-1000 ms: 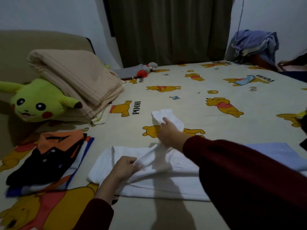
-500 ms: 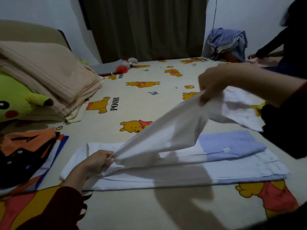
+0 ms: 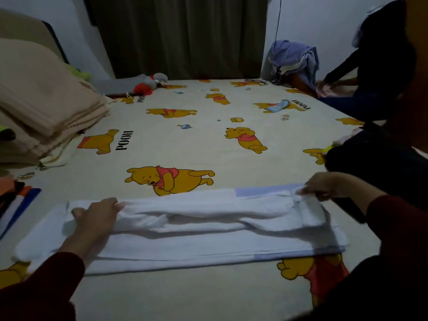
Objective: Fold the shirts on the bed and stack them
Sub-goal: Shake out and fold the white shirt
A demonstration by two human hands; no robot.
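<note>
Across the bed (image 3: pixel 208 293), covered in a cartoon-bear sheet: a folded beige blanket (image 3: pixel 44 105) heaped at the left edge, a grey and red plush toy (image 3: pixel 148 83) near the far edge below the dark curtain (image 3: pixel 180 35), a small blue item (image 3: pixel 279 105) towards the far right, a pile of bluish clothes (image 3: pixel 294 57) at the far right corner, a second person in dark clothes (image 3: pixel 375 66) seated beyond the right edge. At the near left edge, a stack of folded shirts (image 3: pixel 14 202) in orange, black, white and blue, only partly in view. Nothing between the hands and the work. Along the near edge, spread lengthwise — a white shirt (image 3: pixel 196 242) with pale blue panels, folded into a long band. Left hand (image 3: pixel 97 216), dark red sleeve behind it, laid on the band's left end, fingers curled over a fold of white cloth. Right hand (image 3: pixel 324 185) at the band's right end, fingertips pinching the bunched cloth — both hands touching the shirt, one at each end.
</note>
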